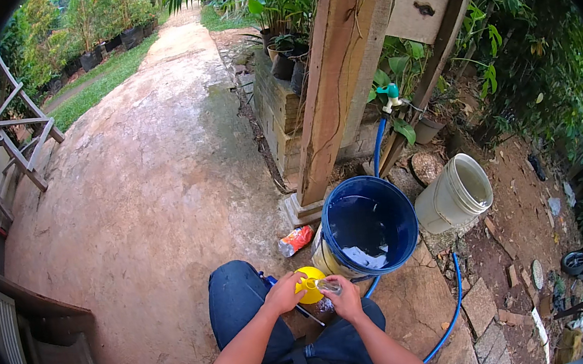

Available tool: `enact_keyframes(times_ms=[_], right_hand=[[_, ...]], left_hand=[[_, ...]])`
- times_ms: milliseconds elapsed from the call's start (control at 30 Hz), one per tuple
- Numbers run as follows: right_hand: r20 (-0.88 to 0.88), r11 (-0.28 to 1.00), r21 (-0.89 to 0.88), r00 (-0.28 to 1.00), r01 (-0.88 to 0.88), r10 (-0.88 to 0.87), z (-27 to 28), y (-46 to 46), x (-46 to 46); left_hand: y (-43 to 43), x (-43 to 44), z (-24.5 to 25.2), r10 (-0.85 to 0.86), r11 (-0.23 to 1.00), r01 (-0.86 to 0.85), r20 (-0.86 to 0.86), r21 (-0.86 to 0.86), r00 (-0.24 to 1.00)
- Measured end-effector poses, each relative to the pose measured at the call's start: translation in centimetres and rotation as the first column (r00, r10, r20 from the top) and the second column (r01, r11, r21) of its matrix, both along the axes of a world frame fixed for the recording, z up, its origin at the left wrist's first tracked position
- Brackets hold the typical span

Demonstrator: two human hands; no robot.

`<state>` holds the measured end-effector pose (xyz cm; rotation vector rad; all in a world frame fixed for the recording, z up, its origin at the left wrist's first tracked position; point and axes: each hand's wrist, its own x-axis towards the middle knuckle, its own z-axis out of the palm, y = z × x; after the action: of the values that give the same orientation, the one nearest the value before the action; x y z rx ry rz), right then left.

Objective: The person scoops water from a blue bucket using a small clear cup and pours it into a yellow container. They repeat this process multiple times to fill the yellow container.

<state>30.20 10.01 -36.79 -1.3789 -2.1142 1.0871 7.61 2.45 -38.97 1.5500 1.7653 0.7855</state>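
Low between my knees, my left hand (285,293) grips the rim of a round yellow plastic container (311,273) with an opening on top. My right hand (347,299) holds a small clear container (329,286) tilted at that opening; its contents are too small to make out. A blue part (269,279) shows beside my left hand, partly hidden by it. Below the yellow container a thin dark rod (309,314) with a pale tip slants down to the right. Just beyond my hands stands a large bucket (336,253), blue inside, with dark liquid in it.
An orange and silver packet (297,241) lies by the base of a wooden post (334,84). A whitish bucket (444,201) stands farther right. A blue hose (457,292) runs over broken paving; a green-handled tap (390,94) is behind. Wooden furniture (42,327) stands left on the concrete.
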Motion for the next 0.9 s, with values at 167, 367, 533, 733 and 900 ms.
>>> enact_keyframes(times_ms=[167,367,533,733,900], right_hand=[[0.078,0.986,0.157,0.996,-0.052,0.040,1.3,-0.1,-0.2],[0.187,0.977,0.192,0.981,-0.095,0.058,2.4,-0.2,-0.5],[0.273,0.969,0.202,0.958,-0.140,0.082,3.0,-0.2,-0.6],[0.322,0.955,0.233,0.941,-0.182,0.101,3.6,0.0,-0.6],[0.362,0.951,0.215,0.923,-0.220,0.132,4.1,0.3,-0.8]], left_hand=[[0.0,0.1,-0.2,0.001,1.000,-0.001,-0.002,0.022,1.000],[0.1,0.0,-0.7,0.000,0.999,0.000,0.008,0.033,1.000],[0.1,0.0,-0.6,-0.003,0.999,0.003,-0.001,0.040,1.000],[0.1,0.0,-0.4,0.003,1.000,-0.003,0.005,0.011,1.000],[0.2,0.0,-0.2,0.004,1.000,-0.004,0.015,0.002,1.000]])
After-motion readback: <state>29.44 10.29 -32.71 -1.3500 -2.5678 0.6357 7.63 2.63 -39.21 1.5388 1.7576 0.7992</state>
